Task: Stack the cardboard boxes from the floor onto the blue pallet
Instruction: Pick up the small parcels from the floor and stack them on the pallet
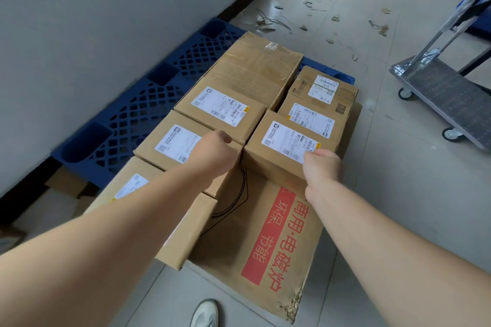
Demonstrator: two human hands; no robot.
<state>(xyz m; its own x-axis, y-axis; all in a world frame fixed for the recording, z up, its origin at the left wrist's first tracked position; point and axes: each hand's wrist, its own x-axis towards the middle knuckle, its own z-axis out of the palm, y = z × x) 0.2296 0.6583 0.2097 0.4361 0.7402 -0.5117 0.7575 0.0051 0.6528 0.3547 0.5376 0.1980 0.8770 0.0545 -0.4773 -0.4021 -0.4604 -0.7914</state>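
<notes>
The blue pallet (148,103) lies along the wall, its long axis running from the lower left of the frame to the upper centre. Cardboard boxes stand on it in two rows that follow the same line. In the left row, a large plain box (255,66) sits farthest up, then a labelled box (220,109), then the left labelled box (183,143). The left hand (220,147) grips the right edge of that last box, its fingers curled down into the gap beside it. Just across that gap stands the right labelled box (287,141). The right hand (322,166) clenches this box's near right corner, knuckles over the label. Under both rows lies a big flat printed box (265,233). Its red band of characters and its long side point from the bottom of the frame up toward the centre. A metal cart (446,93) stands on the floor at the right edge. Cardboard scraps (279,24) litter the tiles at the top.
</notes>
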